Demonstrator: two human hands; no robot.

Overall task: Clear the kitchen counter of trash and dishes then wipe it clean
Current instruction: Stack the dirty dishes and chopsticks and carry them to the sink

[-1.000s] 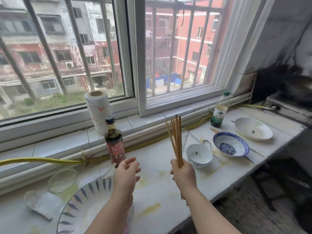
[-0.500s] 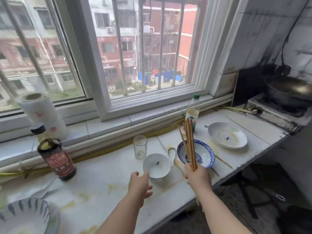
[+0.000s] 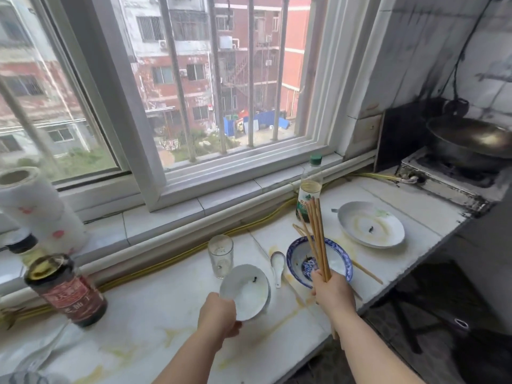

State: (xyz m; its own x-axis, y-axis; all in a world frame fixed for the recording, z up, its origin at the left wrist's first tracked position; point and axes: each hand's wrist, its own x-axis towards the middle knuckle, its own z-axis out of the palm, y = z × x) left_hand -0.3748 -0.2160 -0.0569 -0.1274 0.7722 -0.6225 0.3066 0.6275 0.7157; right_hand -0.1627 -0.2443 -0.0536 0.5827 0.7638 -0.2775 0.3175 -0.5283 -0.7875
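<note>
Gripping the near rim of the white bowl, the left hand is tilting it up off the counter, just beside the glass. The right hand is clutching a bundle of chopsticks upright over the blue bowl near the counter's front edge. Stained surface is lying open left of the white bowl.

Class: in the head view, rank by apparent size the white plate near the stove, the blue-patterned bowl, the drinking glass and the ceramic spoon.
1. white plate
2. blue-patterned bowl, close behind; it sits nearer the camera, so this order is unsure
3. drinking glass
4. ceramic spoon
</note>
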